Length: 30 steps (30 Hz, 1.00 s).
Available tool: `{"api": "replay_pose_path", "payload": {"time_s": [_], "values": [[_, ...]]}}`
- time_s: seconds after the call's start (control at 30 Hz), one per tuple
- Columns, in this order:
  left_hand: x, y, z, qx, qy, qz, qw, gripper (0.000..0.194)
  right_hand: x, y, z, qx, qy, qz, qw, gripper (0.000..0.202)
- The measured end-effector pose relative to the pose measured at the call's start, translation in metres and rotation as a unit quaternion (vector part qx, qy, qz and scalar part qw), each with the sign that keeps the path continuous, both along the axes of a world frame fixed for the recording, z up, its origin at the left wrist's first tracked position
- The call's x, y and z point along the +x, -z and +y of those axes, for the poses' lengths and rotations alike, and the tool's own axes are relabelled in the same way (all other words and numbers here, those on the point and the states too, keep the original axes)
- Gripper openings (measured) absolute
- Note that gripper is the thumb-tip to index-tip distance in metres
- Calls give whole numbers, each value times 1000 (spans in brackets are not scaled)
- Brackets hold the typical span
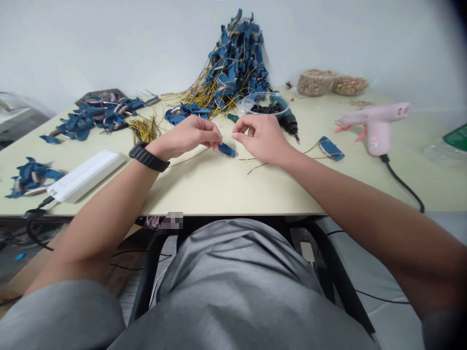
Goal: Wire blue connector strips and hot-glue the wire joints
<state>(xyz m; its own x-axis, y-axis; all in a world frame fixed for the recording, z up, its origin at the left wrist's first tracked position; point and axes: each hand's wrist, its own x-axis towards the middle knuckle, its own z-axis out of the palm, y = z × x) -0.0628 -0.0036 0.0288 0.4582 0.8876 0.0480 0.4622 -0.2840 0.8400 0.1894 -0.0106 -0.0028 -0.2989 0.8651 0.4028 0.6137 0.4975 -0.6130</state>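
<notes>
Over the middle of the table, my left hand is closed on a small blue piece with thin yellow and dark wires, one trailing back towards my wrist. My right hand is a short way to the right, thumb and fingertips pinched together. Whatever sits in that pinch, if anything, is too small to make out. To the right of my right wrist lies another blue piece, flat on the table, its wires running left beneath my wrist. The stripped wire ends show just below my right hand.
Wired blue pieces form a tall heap against the wall, with more piles at left. A bundle of wires, a tub of small black parts, a drill, a pink glue gun and a white power strip surround my hands.
</notes>
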Motion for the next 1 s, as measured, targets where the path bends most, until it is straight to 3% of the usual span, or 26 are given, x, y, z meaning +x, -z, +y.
{"api": "replay_pose_path", "payload": {"time_s": [0.2, 0.43, 0.67, 1.0], "values": [[-18, -4, 12, 0, -48, 44, 998, 22, -18, 13, 8, -28, 0, -55, 998, 24], [-9, 11, 16, 28, -60, 150, 986, 19, -25, 23, 11, -17, 11, -93, 995, 24], [-5, 19, 18, 28, -82, 162, 983, 21, -25, 20, 7, -23, 2, -102, 994, 33], [1, 18, 12, 18, -88, 121, 989, 15, -26, 21, 5, -28, -5, -96, 995, 29]]}}
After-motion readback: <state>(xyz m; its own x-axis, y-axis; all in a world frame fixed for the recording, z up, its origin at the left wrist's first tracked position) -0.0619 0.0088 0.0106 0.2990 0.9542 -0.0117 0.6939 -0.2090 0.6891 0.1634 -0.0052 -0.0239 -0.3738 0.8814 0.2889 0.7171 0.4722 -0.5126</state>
